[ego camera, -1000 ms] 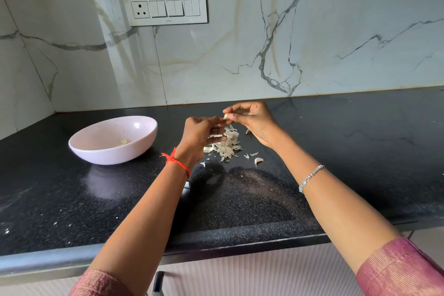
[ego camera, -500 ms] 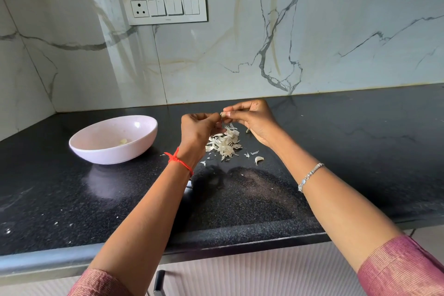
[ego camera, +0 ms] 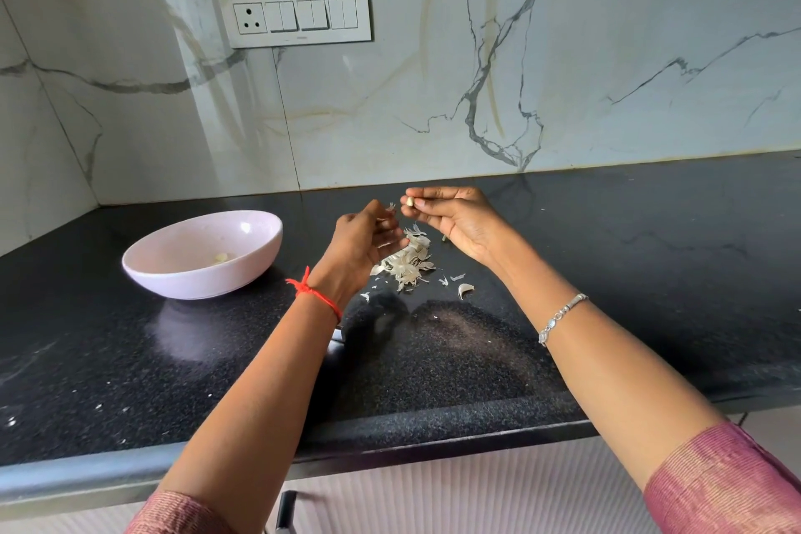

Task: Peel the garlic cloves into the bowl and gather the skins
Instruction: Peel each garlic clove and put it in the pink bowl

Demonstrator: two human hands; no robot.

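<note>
The right hand (ego camera: pixel 459 218) pinches a small pale garlic clove (ego camera: pixel 409 201); just beside it, the left hand (ego camera: pixel 366 235) pinches a white papery skin flake (ego camera: pixel 391 207). Beneath them a heap of white skins (ego camera: pixel 407 264) lies on the black speckled desk (ego camera: pixel 628 273), with a pale pink bowl (ego camera: pixel 182 284) to the left.

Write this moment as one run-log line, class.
step: peeling | right hand: pinches garlic clove | left hand: pinches skin scrap | skin pile: on counter | bowl: holds peeled garlic

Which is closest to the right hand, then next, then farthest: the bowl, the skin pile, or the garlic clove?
1. Garlic clove: pinched by the right hand.
2. Skin pile: lying just below it.
3. Bowl: far off to the left.
</note>
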